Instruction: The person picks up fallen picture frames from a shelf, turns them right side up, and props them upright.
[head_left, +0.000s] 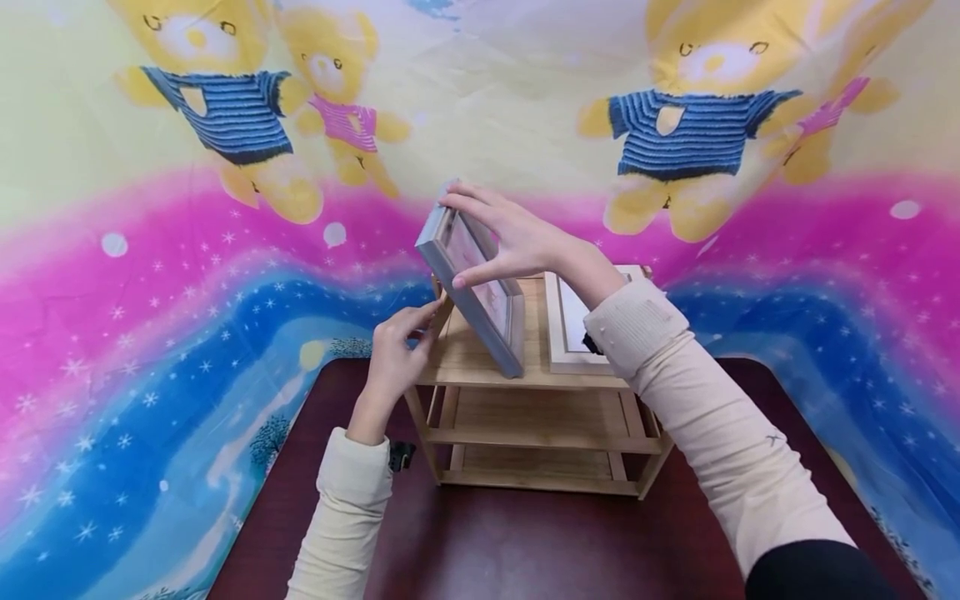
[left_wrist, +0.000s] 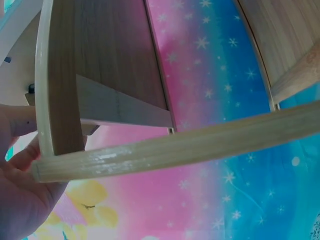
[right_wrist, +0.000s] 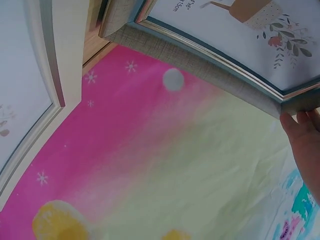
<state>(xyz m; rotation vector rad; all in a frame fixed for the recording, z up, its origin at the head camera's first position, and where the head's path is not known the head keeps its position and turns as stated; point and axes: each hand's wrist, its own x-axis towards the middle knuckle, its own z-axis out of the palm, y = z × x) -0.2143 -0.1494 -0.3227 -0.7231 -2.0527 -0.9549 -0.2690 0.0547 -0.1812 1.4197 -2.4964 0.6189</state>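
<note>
Grey picture frame (head_left: 506, 342) stands tilted on the wooden rack's top shelf (head_left: 465, 354), its lower end at the shelf's front edge, left of the middle, its upper end leaning out toward the left edge.

Nearest is the dark red-brown table (head_left: 480, 550), bare along its front edge; two cream sleeves (head_left: 348, 500) reach in over it, the right one meeting black cloth by the table's front right corner. A small black device sits at each cuff.

Behind that stands the wooden rack (head_left: 540, 440), two lower shelves showing beneath the top one.

By the top shelf's left edge, the left hand (head_left: 397, 346) has its fingers bent, thumb and forefinger pinching a thin tan strip (head_left: 445, 315) behind the frame; whether that strip belongs to the frame or the rack, I cannot tell. The right hand (head_left: 517, 237) is clamped on the frame's raised end, thumb on the near part, fingers over the far corner. The hands are apart, with the frame between them.

Toward the shelf's right edge a white picture frame (head_left: 557, 333) lies face up, partly hidden by the right forearm.

Farthest back hangs a printed backdrop (head_left: 487, 108): yellow bears above pink and blue bands with snowflakes.
</note>
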